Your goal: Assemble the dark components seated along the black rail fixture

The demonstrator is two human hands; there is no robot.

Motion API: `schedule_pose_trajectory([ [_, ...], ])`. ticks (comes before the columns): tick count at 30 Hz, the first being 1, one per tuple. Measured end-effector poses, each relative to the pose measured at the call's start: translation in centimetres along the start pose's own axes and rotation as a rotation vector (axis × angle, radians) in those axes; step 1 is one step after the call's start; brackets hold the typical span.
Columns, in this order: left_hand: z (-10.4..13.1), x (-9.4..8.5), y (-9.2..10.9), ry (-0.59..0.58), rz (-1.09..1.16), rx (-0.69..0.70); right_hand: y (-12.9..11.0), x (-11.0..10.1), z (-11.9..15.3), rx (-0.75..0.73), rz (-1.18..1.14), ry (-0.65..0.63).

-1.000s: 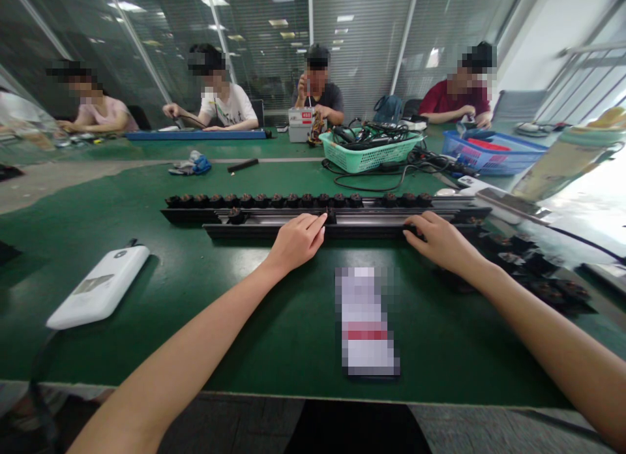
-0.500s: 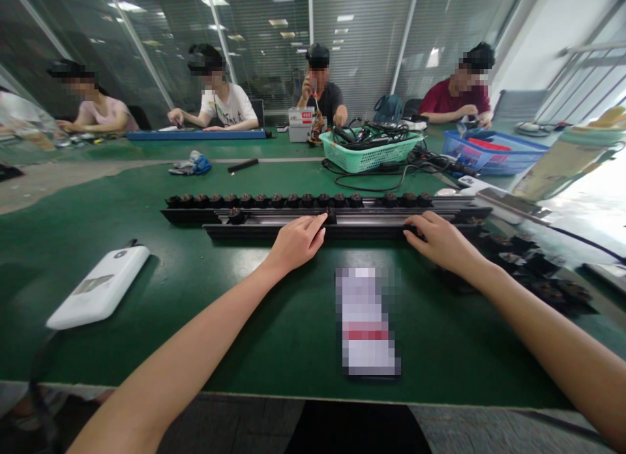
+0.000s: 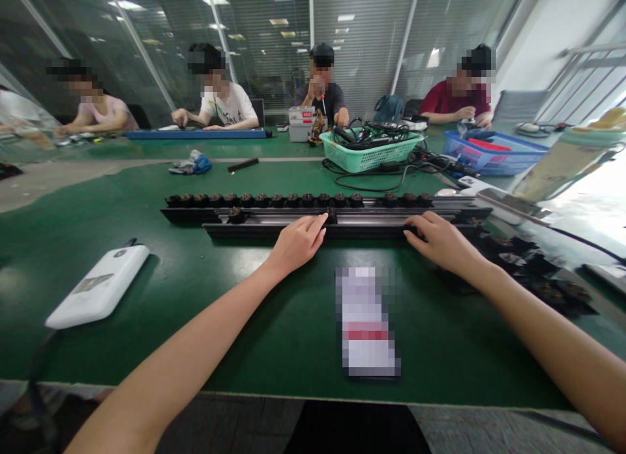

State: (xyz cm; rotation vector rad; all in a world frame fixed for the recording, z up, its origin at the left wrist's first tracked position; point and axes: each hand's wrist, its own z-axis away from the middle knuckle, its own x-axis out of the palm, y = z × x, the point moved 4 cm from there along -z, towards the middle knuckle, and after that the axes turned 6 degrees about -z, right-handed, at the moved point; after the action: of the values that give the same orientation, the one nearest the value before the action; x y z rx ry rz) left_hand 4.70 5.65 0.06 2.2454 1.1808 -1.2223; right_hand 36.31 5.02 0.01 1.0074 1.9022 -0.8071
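A long black metal rail (image 3: 259,231) with an open channel lies crosswise in front of me. My left hand (image 3: 297,240) has its fingertips on a small black round module (image 3: 331,216) in the channel, its thumb at the rail's front wall. Farther right, my right hand (image 3: 433,235) grips the front wall of the same rail between bent fingers and thumb; its fingertips are partly hidden. Another black module (image 3: 237,215) sits in the channel toward the left end. Behind it, a second black rail (image 3: 188,215) carries a row of several similar modules with copper-coloured tops.
More loose black modules (image 3: 528,258) lie right of my right forearm. A phone (image 3: 366,317) lies before me, a white power bank (image 3: 100,287) at left. Beyond the rails stand a green basket (image 3: 364,157) of cables and a blue basket (image 3: 489,157). Several people sit opposite.
My hands, the rails and the modules stay in place. Across the table, the person in the dark shirt has shifted their head and the red-tipped tool slightly right.
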Motion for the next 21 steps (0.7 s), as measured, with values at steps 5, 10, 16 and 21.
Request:
schedule_pose_trajectory([
  [5, -0.05, 0.1, 0.23, 0.004, 0.0, 0.018, -0.12, -0.08, -0.04, 0.008, -0.001, 0.0],
  [10, -0.08, 0.1, 0.3, 0.012, -0.018, 0.033, -0.19, -0.13, -0.07, -0.002, -0.004, 0.003],
  [16, -0.07, 0.11, 0.39, 0.022, -0.021, 0.058, -0.02, -0.01, 0.01, -0.007, 0.013, 0.002],
  [21, -0.11, 0.06, 0.41, 0.024, -0.025, 0.065, 0.09, 0.09, -0.03, -0.005, 0.012, 0.004],
])
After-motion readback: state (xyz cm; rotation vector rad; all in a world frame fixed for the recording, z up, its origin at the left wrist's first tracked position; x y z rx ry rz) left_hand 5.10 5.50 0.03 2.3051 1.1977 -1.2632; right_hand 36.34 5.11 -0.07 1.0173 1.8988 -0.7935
